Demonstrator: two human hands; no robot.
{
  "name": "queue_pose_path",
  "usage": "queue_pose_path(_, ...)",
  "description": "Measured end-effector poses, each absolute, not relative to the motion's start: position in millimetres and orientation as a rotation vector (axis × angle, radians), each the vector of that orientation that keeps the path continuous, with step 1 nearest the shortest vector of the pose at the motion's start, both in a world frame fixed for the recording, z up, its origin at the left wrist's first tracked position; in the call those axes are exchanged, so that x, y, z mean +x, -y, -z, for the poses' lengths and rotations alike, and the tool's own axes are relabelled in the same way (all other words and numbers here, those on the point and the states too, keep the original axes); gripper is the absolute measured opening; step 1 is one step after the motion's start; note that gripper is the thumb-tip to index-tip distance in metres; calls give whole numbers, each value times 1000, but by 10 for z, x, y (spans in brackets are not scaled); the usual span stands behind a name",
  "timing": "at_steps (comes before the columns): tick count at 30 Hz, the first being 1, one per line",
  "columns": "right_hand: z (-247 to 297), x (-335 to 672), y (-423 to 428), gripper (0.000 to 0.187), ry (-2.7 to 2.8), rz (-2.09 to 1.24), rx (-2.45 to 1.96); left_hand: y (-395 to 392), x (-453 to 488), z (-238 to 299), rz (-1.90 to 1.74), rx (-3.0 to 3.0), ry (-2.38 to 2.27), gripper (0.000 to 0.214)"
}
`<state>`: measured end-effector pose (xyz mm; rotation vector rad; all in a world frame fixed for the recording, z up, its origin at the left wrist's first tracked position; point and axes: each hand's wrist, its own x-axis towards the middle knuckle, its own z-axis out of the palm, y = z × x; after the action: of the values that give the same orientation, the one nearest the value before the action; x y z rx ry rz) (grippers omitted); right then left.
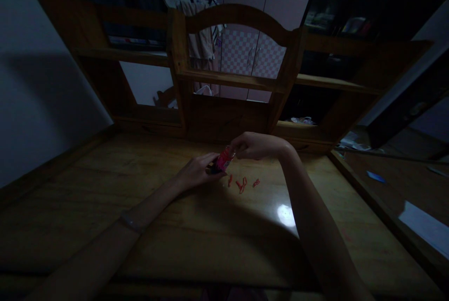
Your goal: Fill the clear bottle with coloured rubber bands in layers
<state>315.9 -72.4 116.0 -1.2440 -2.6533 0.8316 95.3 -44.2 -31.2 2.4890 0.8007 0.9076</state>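
My left hand [200, 170] is closed around a small see-through container [224, 157] with red and pink colouring, tilted above the wooden desk top. At its upper end the bent fingers of my right hand [249, 146] press together. Whatever those fingertips hold, if anything, is hidden. Just below the hands, several small thin red looped pieces [242, 184] lie loose on the desk, too small and dim to name. One more red piece [256, 182] rests slightly to their right.
A wooden desk [168, 235] carries a raised shelf frame [228, 79] along its back edge. Lamp glare [286, 215] shows on the desk top. To the right, a lower surface holds white paper [426, 226] and a blue item [375, 176]. Clothes [201, 25] hang behind the frame.
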Motion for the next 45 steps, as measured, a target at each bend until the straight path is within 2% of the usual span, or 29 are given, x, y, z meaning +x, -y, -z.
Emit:
queue_pose_path(13, -1098, 3124, 694, 29, 2686, -836, -1226, 435, 949, 331, -906, 2468, -781, 43)
queue_pose_path(18, -1306, 3225, 865, 27, 2505, -712, -1273, 429, 954, 357, -909, 2432, -839, 50)
queue_pose_path(23, -1326, 3460, 878, 25, 2422, -514, -1496, 429, 957, 333, -903, 2453, -859, 47)
queue_pose_path(29, -1171, 3563, 609, 27, 2500, -484, -1720, 432, 954, 310, -906, 2496, -841, 50)
queue_pose_path(33, -974, 3478, 602, 29, 2765, -462, -1905, 437, 959, 300, -923, 2506, -855, 51)
queue_pose_path(36, -705, 3467, 766, 38, 2943, -567, -1863, 439, 966, 286, -925, 2531, -859, 47)
queue_pose_path(38, -516, 3508, 899, 37, 2935, -661, -1814, 437, 970, 283, -924, 2541, -865, 45)
queue_pose_path(42, -262, 3621, 1067, 22, 2788, -514, -1717, 426, 970, 293, -928, 2530, -856, 44)
queue_pose_path(45, -185, 3669, 1085, 20, 2706, -555, -1738, 421, 969, 299, -940, 2520, -842, 45)
